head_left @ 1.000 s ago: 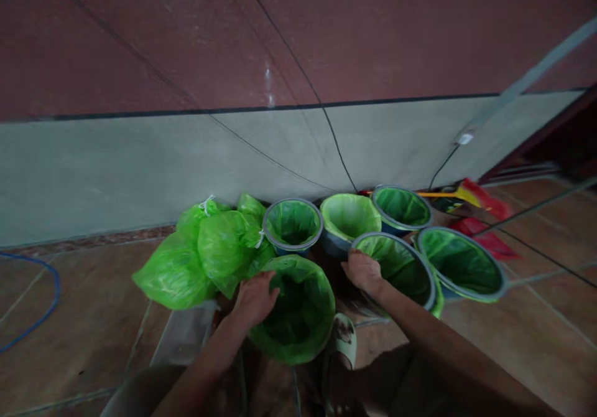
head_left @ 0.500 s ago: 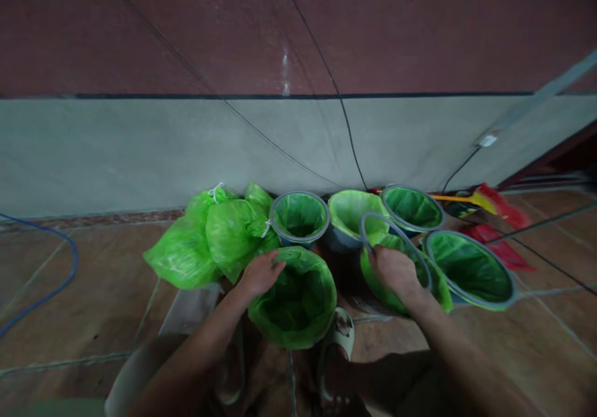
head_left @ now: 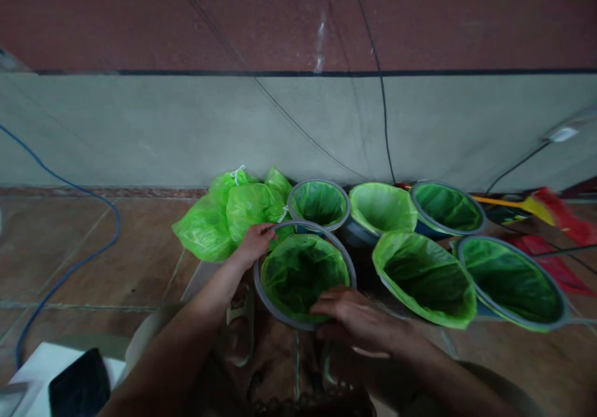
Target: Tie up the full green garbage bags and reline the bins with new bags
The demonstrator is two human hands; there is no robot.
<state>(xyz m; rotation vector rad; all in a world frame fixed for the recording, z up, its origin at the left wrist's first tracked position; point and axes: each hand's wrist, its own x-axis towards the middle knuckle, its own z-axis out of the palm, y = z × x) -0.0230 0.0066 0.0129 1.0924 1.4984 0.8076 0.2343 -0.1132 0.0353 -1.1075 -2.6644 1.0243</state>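
1. The nearest bin (head_left: 303,277), lined with a green bag, stands on the tiled floor (head_left: 116,261) just ahead of the person, and a grey ring (head_left: 259,280) sits around its mouth.
2. The left hand (head_left: 254,243) is at the ring's ten o'clock edge, its fingers curled onto the rim there.
3. The right hand (head_left: 354,317) lies at the ring's five o'clock edge, fingers (head_left: 326,295) stretched flat over the rim and the bag's lip; whether they pinch the ring cannot be told.
4. At eleven o'clock from this bin lie tied green bags (head_left: 228,218), full and knotted, against the wall (head_left: 140,131).
5. At twelve o'clock stands a second ringed bin (head_left: 319,203), touching the near one's far rim.
6. At three o'clock a lined bin without a ring (head_left: 422,277) leans toward the person.
7. Beyond it, at one to two o'clock, stand three more lined bins; the rightmost bin (head_left: 510,280) carries a grey ring.
8. A blue cable (head_left: 100,243) curls over the floor at nine o'clock.
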